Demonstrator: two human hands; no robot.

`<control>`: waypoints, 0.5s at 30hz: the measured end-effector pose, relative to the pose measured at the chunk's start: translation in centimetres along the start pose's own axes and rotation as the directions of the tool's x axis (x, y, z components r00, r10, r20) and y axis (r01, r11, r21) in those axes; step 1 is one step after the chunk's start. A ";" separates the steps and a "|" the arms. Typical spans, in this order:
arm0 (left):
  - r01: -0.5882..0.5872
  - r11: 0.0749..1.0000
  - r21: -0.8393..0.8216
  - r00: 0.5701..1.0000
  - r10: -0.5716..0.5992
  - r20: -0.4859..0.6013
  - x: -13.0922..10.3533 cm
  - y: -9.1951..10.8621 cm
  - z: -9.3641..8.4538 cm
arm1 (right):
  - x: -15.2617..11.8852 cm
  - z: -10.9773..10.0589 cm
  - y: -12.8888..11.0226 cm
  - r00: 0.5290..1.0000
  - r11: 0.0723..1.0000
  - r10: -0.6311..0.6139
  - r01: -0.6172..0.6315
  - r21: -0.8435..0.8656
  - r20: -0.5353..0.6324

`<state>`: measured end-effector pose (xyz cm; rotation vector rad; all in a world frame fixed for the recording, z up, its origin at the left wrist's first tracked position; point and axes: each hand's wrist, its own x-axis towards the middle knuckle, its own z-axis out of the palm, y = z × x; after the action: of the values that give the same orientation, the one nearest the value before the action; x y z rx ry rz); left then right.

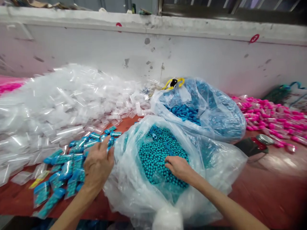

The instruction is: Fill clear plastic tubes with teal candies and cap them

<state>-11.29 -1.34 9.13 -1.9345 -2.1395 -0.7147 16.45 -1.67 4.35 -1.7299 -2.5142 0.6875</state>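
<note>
My right hand (179, 167) is over the teal beads (153, 156) inside an open clear plastic bag (127, 179). Its fingers are curled together, and whatever they may hold is hidden. Small blue caps (154, 136) lie on top of the beads. To the left of the bag, my left hand (98, 163) hovers at a pile of clear tubes filled with teal beads and closed with blue caps (67, 169). The thumb stands apart from the fingers, and nothing shows in that hand.
Empty clear plastic tubes (72, 99) form a large heap at the left. Behind the bead bag lies a bag of blue caps (216, 111). Pink-capped tubes (271, 118) are piled at the right, near a metal lid (265, 139). A wall (100, 51) bounds the red table (275, 182).
</note>
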 end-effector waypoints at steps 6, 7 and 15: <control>0.080 0.852 -0.517 0.865 0.198 0.461 -3.3 5.8 4.1 | 0.0 2.6 -2.8 0.984 0.987 -0.142 0.149 -0.064 0.105; 0.127 0.830 -0.543 0.834 0.207 0.511 -3.8 6.4 4.9 | 0.2 2.9 -2.7 0.985 0.989 -0.146 0.147 -0.003 0.093; 0.529 0.677 -0.512 0.468 0.271 0.841 -5.1 8.6 8.8 | 1.1 3.0 -1.2 0.993 0.728 -0.036 -0.048 0.684 0.108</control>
<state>-0.52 -1.50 1.31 -3.1439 -2.9374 -0.7552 14.17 -2.07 1.82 -1.4272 -1.8915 1.5164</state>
